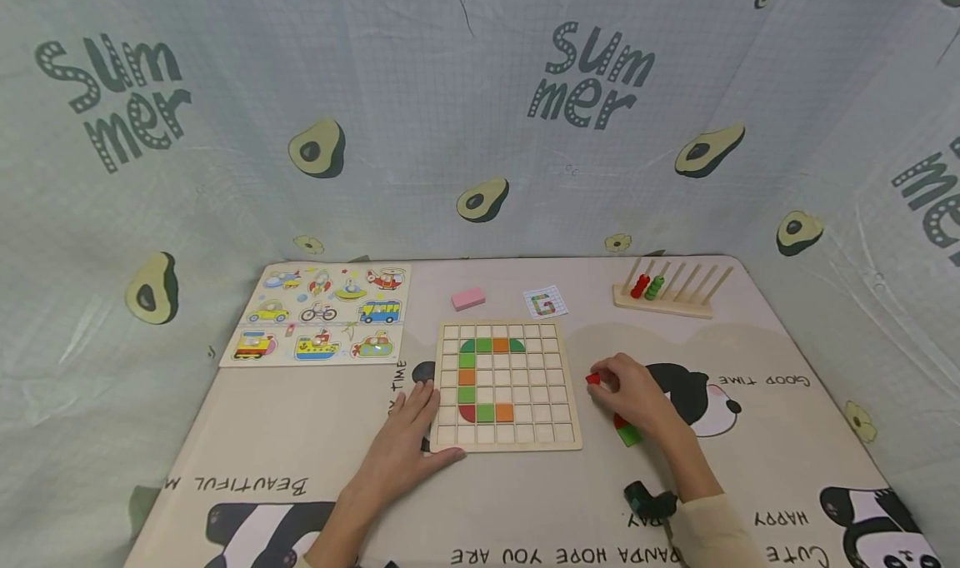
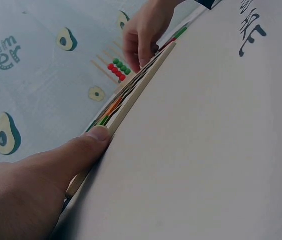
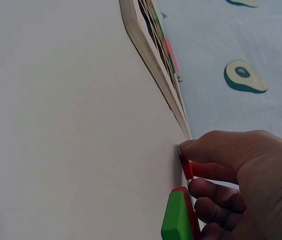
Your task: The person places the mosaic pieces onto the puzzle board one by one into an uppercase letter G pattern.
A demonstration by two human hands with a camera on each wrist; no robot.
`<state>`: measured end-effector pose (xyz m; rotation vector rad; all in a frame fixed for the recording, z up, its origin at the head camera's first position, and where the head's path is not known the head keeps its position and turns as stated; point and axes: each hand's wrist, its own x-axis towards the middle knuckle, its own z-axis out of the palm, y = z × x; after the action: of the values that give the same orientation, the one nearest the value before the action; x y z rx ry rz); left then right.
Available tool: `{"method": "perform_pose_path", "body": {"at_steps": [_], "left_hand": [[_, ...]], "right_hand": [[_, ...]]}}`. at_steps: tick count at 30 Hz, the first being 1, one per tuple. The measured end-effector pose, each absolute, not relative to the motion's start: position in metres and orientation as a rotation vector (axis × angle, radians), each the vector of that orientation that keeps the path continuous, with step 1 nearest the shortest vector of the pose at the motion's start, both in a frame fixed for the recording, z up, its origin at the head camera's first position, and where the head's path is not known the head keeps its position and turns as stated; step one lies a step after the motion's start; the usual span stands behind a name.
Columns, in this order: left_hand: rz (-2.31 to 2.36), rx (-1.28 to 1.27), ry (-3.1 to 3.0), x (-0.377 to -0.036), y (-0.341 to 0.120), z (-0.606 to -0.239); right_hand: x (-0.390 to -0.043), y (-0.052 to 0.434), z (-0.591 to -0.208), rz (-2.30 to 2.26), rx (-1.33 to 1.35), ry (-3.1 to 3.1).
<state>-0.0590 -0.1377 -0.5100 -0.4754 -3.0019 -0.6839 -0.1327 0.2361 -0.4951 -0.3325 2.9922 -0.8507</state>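
A square wooden grid board (image 1: 540, 447) lies mid-table, with green, orange and red tiles forming a C-like outline in its cells. My left hand (image 1: 408, 435) is spread at its lower left corner, the thumb along the near edge and the fingers by the left side. Right of the board, my right hand (image 1: 626, 389) pinches a small red tile (image 3: 185, 166) between thumb and index finger, low over the tabletop. Just below that hand lie a green tile (image 1: 628, 436) and a red one, partly hidden by the hand in the head view.
Behind the board are a pink block (image 1: 468, 299) and a pattern card (image 1: 545, 302). A picture puzzle board (image 1: 315, 314) lies back left. Back right stands a wooden peg rack (image 1: 663, 301) with red and green beads. A dark green object (image 1: 648, 500) sits near my right forearm.
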Motion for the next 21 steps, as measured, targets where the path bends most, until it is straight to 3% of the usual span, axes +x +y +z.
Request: {"method": "perform_pose_path", "body": {"at_steps": [21], "left_hand": [[-0.684, -0.478, -2.992, -0.0588, -0.1384, -0.5111]], "right_hand": [[-0.1343, 0.2358, -0.4874, -0.875, -0.277, 2.879]]}}
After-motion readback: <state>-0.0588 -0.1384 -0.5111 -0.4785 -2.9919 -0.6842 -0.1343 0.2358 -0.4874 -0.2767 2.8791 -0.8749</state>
